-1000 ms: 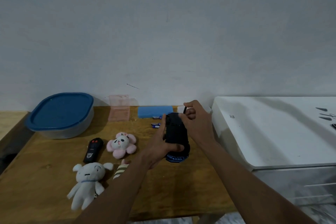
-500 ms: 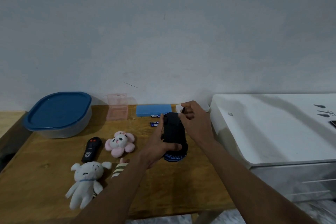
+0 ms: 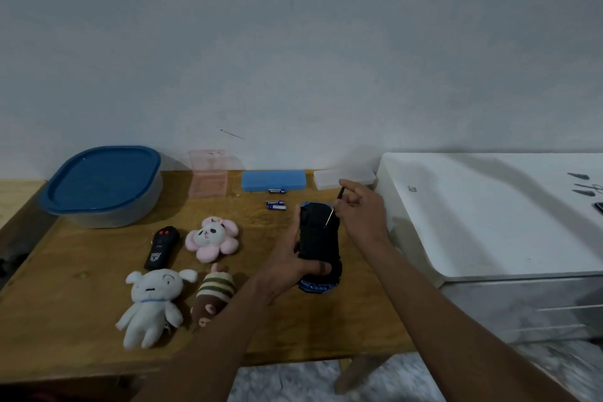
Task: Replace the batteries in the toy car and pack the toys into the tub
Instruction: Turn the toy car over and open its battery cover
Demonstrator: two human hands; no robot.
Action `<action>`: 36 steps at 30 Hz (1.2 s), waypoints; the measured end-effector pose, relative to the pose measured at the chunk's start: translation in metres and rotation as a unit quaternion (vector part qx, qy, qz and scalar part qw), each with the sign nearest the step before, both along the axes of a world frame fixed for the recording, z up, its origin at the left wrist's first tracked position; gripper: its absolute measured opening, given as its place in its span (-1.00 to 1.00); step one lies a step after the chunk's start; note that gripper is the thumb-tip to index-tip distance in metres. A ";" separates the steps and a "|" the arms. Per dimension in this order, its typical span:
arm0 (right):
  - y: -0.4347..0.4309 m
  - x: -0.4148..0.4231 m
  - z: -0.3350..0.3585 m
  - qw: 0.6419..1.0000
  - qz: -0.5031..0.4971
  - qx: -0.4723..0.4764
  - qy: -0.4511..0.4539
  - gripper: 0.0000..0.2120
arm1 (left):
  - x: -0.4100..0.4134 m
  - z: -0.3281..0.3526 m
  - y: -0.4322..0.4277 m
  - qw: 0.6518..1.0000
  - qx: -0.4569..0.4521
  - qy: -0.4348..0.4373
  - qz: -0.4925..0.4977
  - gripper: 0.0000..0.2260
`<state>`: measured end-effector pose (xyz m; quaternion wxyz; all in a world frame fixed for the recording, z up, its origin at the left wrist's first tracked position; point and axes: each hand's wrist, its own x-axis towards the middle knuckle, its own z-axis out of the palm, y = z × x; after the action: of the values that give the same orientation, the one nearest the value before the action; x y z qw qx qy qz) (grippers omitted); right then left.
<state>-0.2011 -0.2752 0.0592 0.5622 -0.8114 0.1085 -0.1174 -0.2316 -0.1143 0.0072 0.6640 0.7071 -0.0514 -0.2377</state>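
Observation:
My left hand (image 3: 287, 266) grips the black and blue toy car (image 3: 318, 245), held underside up above the wooden table (image 3: 65, 303). My right hand (image 3: 360, 215) pinches a thin screwdriver (image 3: 334, 206) whose metal tip touches the car's underside near its far end. Loose batteries (image 3: 275, 205) lie behind the car. The tub (image 3: 104, 186), clear with a blue lid on, stands at the table's back left. A white plush (image 3: 151, 303), a striped brown plush (image 3: 213, 295), a pink flower plush (image 3: 212, 238) and a black remote (image 3: 162, 246) lie left of the car.
A blue case (image 3: 274, 180), a pink clear box (image 3: 208, 178) and a small clear box (image 3: 329, 178) line the wall. A white cabinet (image 3: 489, 215) stands right of the table with small tools (image 3: 584, 186) on its far right. The table's front edge is near my forearms.
The right hand has lifted off the car's top and now holds the screwdriver tip against the underside. The striped plush has come into full view beside my left arm.

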 end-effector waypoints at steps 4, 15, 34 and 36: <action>-0.016 -0.013 -0.013 0.999 -0.013 0.006 0.037 -0.60 | -0.014 -0.015 -0.008 1.000 0.020 0.009 0.000 0.14; -0.080 -0.084 -0.086 0.958 0.063 -0.150 0.237 -0.73 | -0.056 -0.047 -0.042 0.994 -0.010 0.106 0.039 0.17; -0.106 -0.097 -0.113 0.927 0.123 -0.258 0.245 -0.70 | -0.081 -0.054 -0.068 0.985 -0.027 0.152 0.082 0.10; -0.105 -0.097 -0.114 0.926 0.118 -0.255 0.253 -0.69 | -0.080 -0.054 -0.066 0.985 -0.032 0.152 0.078 0.09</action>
<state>-0.2984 -0.3805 -0.0544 0.3004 -0.9369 0.1173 0.1353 -0.3112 -0.1803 -0.0463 0.7031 0.6429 0.0980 -0.2877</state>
